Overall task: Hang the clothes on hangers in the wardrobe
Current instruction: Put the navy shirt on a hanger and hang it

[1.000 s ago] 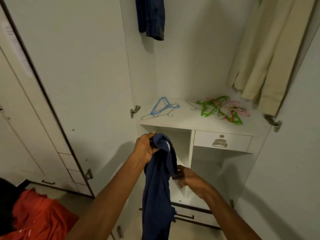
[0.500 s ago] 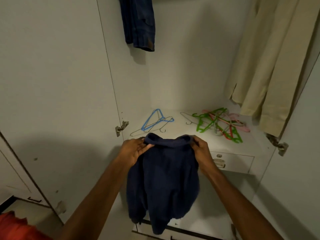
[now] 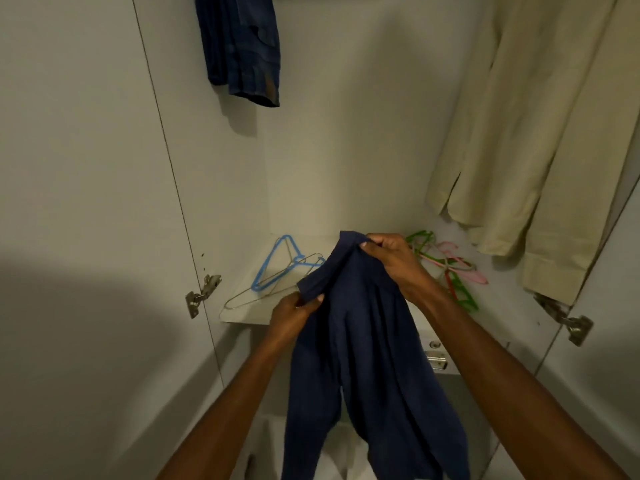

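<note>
A navy blue garment (image 3: 360, 358) hangs in front of the open wardrobe, held up by both hands at its top edge. My left hand (image 3: 294, 313) pinches the lower left corner of that edge. My right hand (image 3: 391, 258) grips the higher corner, above the wardrobe shelf (image 3: 239, 313). On the shelf lie a blue hanger (image 3: 277, 265) and a bare wire hanger (image 3: 252, 296) at the left. A heap of green, pink and red hangers (image 3: 450, 268) lies at the right, partly hidden behind my right hand.
A dark blue denim garment (image 3: 239, 46) hangs at the upper left of the wardrobe, a beige garment (image 3: 540, 133) at the right. A drawer with a metal handle (image 3: 437, 358) sits under the shelf. Wardrobe doors stand open on both sides, with hinges (image 3: 202, 294) showing.
The view has closed in on the wardrobe. My right hand has lifted its corner of the navy garment higher and further over the shelf; the left hand has dropped lower, so the top edge now slants.
</note>
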The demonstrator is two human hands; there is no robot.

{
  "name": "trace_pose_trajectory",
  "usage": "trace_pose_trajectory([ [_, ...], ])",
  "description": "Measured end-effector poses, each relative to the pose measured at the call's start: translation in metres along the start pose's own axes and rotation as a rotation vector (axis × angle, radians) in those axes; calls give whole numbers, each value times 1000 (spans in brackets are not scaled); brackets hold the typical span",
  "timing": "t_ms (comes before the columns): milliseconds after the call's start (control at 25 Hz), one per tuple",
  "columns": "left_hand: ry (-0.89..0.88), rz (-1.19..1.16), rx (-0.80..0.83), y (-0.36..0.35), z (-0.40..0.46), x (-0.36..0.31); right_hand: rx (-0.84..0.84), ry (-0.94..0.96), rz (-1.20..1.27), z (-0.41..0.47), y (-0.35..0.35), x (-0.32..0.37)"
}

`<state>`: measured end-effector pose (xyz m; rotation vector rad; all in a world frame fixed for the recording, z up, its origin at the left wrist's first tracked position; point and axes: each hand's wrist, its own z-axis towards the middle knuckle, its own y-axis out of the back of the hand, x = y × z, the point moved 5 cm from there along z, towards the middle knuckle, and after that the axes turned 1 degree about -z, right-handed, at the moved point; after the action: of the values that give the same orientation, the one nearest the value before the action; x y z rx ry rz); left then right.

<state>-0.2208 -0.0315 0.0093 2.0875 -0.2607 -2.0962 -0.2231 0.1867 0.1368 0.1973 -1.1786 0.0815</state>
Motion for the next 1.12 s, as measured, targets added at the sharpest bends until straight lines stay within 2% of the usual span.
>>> trace_pose_trajectory([
  [80, 57, 7, 203, -16, 19, 9, -58, -12, 11, 7, 14, -3],
  [120, 52, -39, 226, -17, 27, 11, -85, -33, 8, 12, 25, -9],
  [240, 5, -180, 49, 3, 50, 8, -153, -84, -63, 17, 65, -28],
  [360, -145, -175, -97, 29, 78, -28, -168, -175, -86, 21, 97, -40],
  [400, -206, -128, -123, 36, 88, -45, -139, -191, -95, 27, 105, -41],
  [520, -430, 88, -219, 51, 120, -92, 98, -284, -192, 53, 126, -52],
  [600, -484, 137, -205, 54, 145, -95, 295, -346, -183, 65, 138, -76],
  [680, -433, 79, -143, 54, 171, -80, 416, -418, -111, 75, 151, -107],
  [760, -336, 26, -27, 45, 190, -65, 410, -451, -68, 86, 163, -136],
  [840, -227, 68, 107, 40, 206, -53, 373, -508, -87, 100, 179, -162],
  [880, -162, 146, 210, 39, 211, -49, 384, -536, -122, 106, 186, -172],
  [1000, 10, 575, 493, 39, 225, -29, 392, -630, -265, 119, 205, -186],
  [1120, 117, 617, 564, 51, 230, -5, 287, -588, -426, 130, 213, -185],
])
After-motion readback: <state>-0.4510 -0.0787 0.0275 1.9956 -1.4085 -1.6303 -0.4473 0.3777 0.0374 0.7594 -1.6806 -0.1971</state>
